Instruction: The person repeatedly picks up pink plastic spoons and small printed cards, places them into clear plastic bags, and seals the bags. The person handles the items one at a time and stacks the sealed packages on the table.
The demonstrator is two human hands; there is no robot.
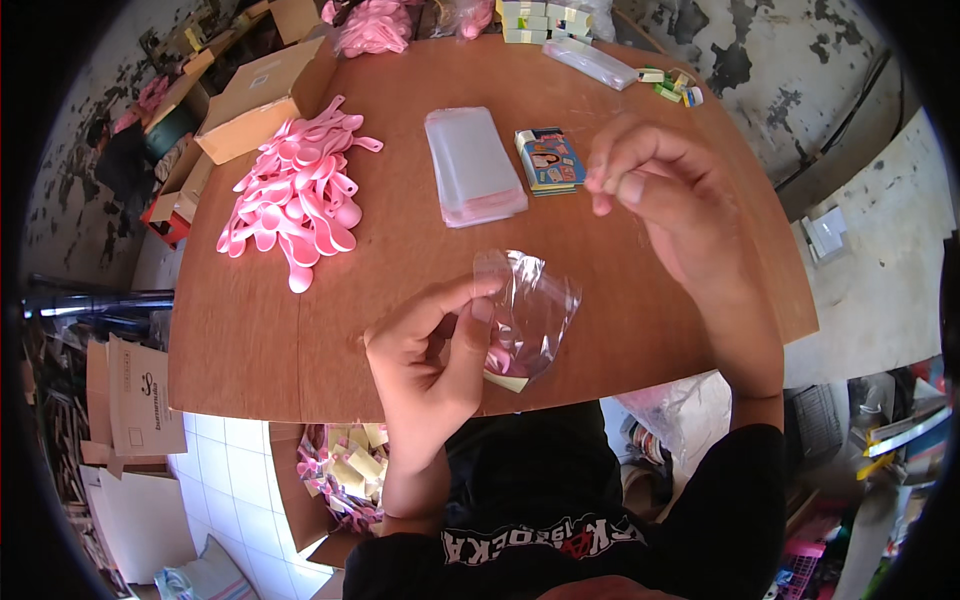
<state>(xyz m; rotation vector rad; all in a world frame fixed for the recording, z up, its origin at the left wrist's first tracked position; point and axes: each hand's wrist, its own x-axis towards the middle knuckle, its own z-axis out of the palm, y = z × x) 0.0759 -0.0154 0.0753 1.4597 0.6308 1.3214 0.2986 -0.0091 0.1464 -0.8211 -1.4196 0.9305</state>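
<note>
Between the thumb and fingers of my left hand (440, 350) is a clear plastic bag (540, 310), held over the table's near edge. Something pink and a pale yellow card edge show low in the bag. Raised to the right, my right hand (665, 190) has its thumb and fingers pinched together; whatever is in them, if anything, is too faint to make out. Beyond the left hand lies a stack of flat clear bags (474, 165). Just left of the right hand is a small pile of blue printed cards (550, 160).
A heap of pink spoons (300, 190) lies at the table's left, before a cardboard box (265, 95). Further back are a clear bag bundle (590, 63) and stacked card packs (545, 20). An open carton (290, 480) of packed pieces stands below the near edge.
</note>
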